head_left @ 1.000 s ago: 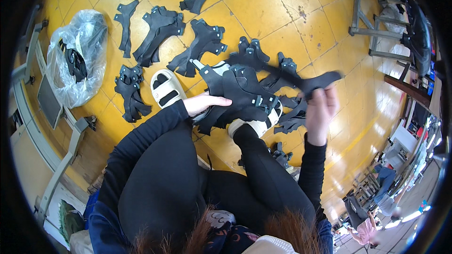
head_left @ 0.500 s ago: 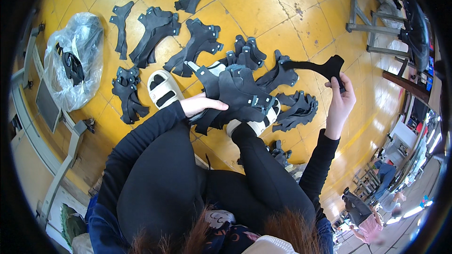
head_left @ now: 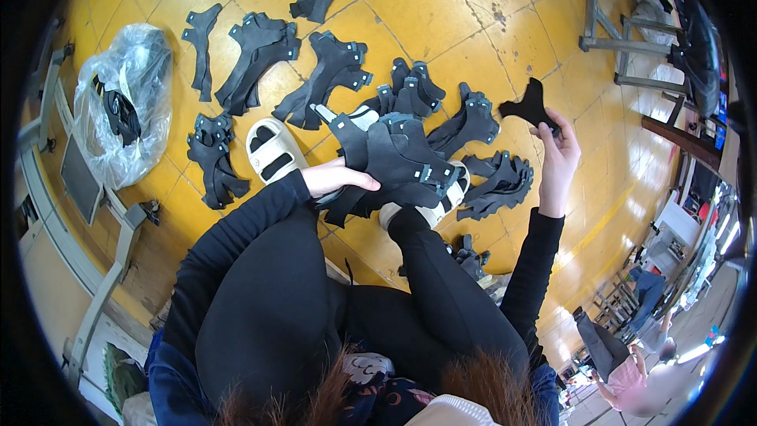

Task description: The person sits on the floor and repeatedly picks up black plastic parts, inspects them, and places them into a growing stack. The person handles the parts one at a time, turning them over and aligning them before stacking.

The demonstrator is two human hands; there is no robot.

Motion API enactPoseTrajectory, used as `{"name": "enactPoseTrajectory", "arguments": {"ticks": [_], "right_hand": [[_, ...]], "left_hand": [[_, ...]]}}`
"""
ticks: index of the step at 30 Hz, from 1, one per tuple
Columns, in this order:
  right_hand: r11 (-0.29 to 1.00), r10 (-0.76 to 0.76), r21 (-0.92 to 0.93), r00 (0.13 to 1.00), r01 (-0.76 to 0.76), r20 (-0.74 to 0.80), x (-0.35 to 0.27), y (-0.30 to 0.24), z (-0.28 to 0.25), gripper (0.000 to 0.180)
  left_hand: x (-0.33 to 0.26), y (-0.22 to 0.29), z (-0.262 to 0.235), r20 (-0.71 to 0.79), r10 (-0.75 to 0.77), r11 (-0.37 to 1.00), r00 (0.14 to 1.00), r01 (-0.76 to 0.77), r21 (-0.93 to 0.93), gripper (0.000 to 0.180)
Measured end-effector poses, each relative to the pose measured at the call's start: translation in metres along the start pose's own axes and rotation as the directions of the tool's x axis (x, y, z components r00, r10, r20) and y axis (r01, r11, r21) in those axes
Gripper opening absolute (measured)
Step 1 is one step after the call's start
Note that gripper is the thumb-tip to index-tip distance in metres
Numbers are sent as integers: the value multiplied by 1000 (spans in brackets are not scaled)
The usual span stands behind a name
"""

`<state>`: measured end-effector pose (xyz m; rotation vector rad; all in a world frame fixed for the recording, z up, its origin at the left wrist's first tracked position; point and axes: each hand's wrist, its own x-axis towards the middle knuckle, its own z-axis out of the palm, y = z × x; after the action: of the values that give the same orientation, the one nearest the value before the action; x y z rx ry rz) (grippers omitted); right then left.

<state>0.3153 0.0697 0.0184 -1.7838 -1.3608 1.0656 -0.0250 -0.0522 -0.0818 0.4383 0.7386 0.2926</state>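
Note:
My left hand (head_left: 337, 178) is closed round a thick bundle of black fabric pieces (head_left: 392, 150), its thumb lying on top; small pale tags show along their edges. Out to the right, my right hand (head_left: 558, 159) pinches a single black Y-shaped fabric piece (head_left: 530, 102) by one end, held up above the floor and apart from the bundle. Just beyond the bundle lies a pile of similar pieces (head_left: 414, 88), and to its right a longer pile (head_left: 467, 125). Another fanned pile (head_left: 498, 185) rests below the right hand's side.
More black piles (head_left: 256, 55) are spread on the yellow tiled floor (head_left: 441, 12). A clear plastic bag (head_left: 126, 106) with black items stands at left beside a metal frame (head_left: 118, 260). My pale sandals (head_left: 276, 150) are among the piles. A stool (head_left: 631, 31) stands far right; people (head_left: 623, 379) are lower right.
My right hand has drawn slightly left and nearer with the single piece, which now looks shorter, its long strip no longer stretched toward the piles. The left hand and bundle have hardly moved.

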Motion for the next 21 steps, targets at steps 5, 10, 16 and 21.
{"name": "enactPoseTrajectory", "arguments": {"ticks": [5, 10, 16, 21], "right_hand": [[983, 93, 151, 993, -104, 76, -1, -7, 6, 39], [970, 130, 191, 985, -151, 116, -5, -8, 11, 41], [958, 126, 242, 986, -150, 112, -6, -4, 12, 35], [938, 138, 299, 981, -174, 138, -4, -5, 14, 33]], "left_hand": [[-4, 10, 6, 24, -14, 999, 1000, 15, -38, 45], [-2, 3, 3, 36, 22, 999, 999, -20, -48, 47], [-2, 3, 2, 28, -54, 997, 998, 55, -47, 44], [-5, 7, 5, 17, -25, 998, 1000, 26, -50, 41]]}}
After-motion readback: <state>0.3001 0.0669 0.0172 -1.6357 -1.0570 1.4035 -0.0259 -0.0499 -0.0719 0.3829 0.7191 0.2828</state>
